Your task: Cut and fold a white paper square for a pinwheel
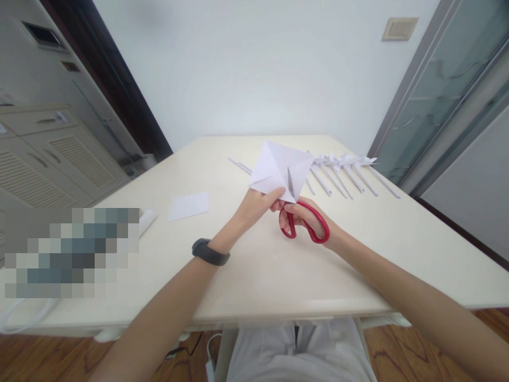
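Note:
A square white sheet of paper (274, 163) with crease lines is raised above the table, its near edge pinched by my left hand (262, 202). My right hand (304, 215) has its fingers through the red handles of a pair of scissors (321, 225). One scissor blade shows at a slit near the paper's lower right corner; the rest of the blades is hidden by the paper and my fingers. Behind the paper, to the right, lie several rolled paper sticks with folded white paper pieces (344, 162) at their far ends.
The cream table (246, 276) reaches back to a white wall. A small white sheet (189, 206) lies left of my hands. Thin paper rolls (239, 165) lie behind my left hand. A blurred-out object (79, 254) covers the left edge.

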Available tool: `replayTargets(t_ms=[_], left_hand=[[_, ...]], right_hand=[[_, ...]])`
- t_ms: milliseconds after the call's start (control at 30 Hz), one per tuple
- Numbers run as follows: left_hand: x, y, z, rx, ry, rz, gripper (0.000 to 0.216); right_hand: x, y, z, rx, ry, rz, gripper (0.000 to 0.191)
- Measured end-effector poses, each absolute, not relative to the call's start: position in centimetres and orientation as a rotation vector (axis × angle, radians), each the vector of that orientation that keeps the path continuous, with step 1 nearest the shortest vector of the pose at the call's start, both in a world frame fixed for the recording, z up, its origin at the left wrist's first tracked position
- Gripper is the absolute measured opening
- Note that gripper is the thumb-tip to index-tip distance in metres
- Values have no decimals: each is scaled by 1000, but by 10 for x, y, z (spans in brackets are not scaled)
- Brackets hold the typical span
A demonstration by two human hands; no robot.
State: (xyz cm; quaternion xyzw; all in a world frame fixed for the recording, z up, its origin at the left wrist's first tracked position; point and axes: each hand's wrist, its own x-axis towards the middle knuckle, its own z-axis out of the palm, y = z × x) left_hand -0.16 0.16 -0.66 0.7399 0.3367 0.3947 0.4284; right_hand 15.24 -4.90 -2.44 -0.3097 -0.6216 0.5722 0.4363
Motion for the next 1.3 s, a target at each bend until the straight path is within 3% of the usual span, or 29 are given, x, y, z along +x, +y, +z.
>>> replayTargets(t_ms=[1300], left_hand=[[-4,7,-13,1880,787,941,25]], right_hand=[[151,-49,-32,-849,-1566,1378,25]])
